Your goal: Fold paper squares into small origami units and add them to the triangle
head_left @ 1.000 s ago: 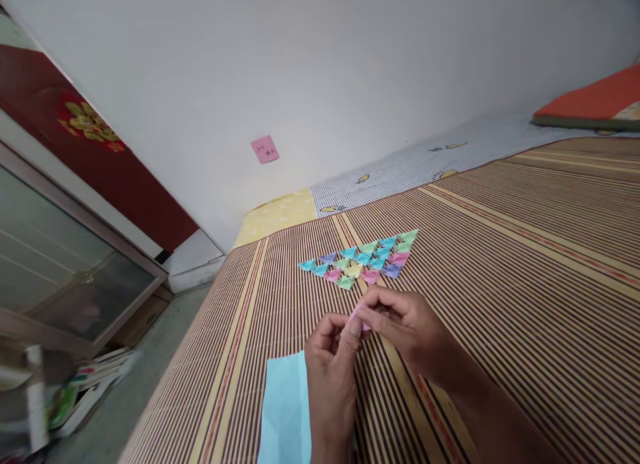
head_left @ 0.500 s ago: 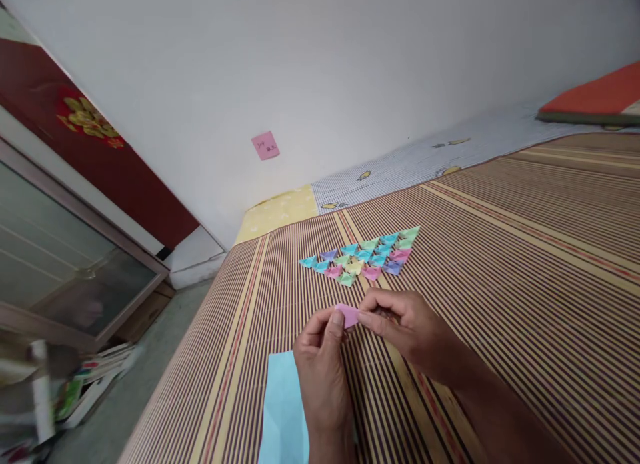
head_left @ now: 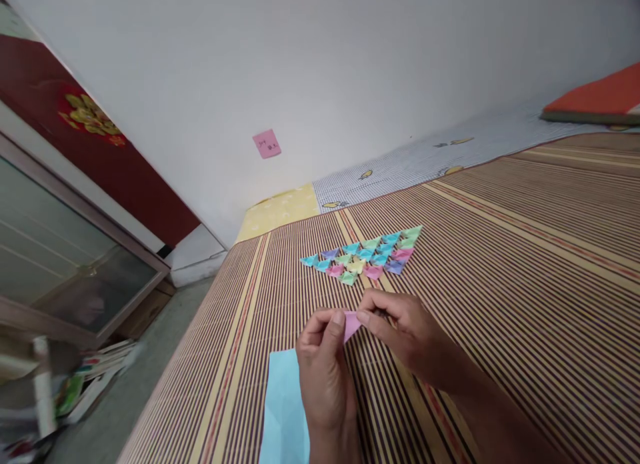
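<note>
Both my hands pinch a small folded pink paper piece (head_left: 351,324) just above the striped bamboo mat (head_left: 500,284). My left hand (head_left: 325,374) grips its left end with thumb and fingertips closed. My right hand (head_left: 405,337) holds its right end, fingers pressed together. Beyond my hands, a triangle of several small folded paper pieces (head_left: 365,257) in blue, green, pink, yellow and purple lies flat on the mat. A light blue paper sheet (head_left: 284,411) lies under my left wrist.
A white wall with a pink sticky note (head_left: 267,144) rises behind the bed. A patterned sheet (head_left: 425,161) and an orange cushion (head_left: 595,101) lie at the far edge. Left of the bed are the floor, a glass-fronted cabinet (head_left: 60,264) and stacked books (head_left: 85,384).
The pink piece has come out from between my fingers and now shows as a small triangle between both hands. My hands have barely shifted.
</note>
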A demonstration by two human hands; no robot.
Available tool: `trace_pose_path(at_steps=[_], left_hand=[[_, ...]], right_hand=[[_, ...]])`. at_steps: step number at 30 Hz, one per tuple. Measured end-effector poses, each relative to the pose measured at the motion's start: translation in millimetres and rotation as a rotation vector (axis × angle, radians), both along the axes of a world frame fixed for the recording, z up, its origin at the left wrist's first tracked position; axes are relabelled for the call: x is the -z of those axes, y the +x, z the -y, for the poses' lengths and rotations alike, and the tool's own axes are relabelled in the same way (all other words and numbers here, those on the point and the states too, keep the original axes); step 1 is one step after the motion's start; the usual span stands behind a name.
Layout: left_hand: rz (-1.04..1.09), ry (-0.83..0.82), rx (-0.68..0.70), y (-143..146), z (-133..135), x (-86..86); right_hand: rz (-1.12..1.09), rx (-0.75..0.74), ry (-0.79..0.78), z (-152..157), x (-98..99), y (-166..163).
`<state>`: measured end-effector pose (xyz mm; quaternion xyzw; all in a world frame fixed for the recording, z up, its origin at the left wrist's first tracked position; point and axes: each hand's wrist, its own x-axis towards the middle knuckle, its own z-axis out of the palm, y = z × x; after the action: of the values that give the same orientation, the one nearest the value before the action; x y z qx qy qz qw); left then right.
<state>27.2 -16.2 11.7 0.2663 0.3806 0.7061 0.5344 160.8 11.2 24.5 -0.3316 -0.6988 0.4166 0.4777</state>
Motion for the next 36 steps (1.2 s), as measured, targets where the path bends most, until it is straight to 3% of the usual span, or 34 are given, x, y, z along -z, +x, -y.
trace_pose_path(at_steps=[4,7,12,25,36], left_hand=[[0.083,-0.055,0.101,0.2,0.6,-3.8],[0.139,-0.090,0.167,-1.8,-0.8,-4.6],[0.306,-0.143,0.148,-3.4,-5.3,-3.1],[0.515,-0.318,0.210,9.0,-5.6,-12.2],[0.329,-0.054,0.239,13.2,-3.4,-1.1]], right_hand=[[-0.022,0.048,0.033,-1.7,1.6,0.1],[-0.101,0.023,-0.028,-4.5,5.5,2.8],[-0.204,-0.079,-0.142,-7.7,11.4,2.6],[-0.222,-0.104,-0.125,-4.5,6.9,3.9],[-0.121,0.180,0.224,-2.2,5.1,-3.9]])
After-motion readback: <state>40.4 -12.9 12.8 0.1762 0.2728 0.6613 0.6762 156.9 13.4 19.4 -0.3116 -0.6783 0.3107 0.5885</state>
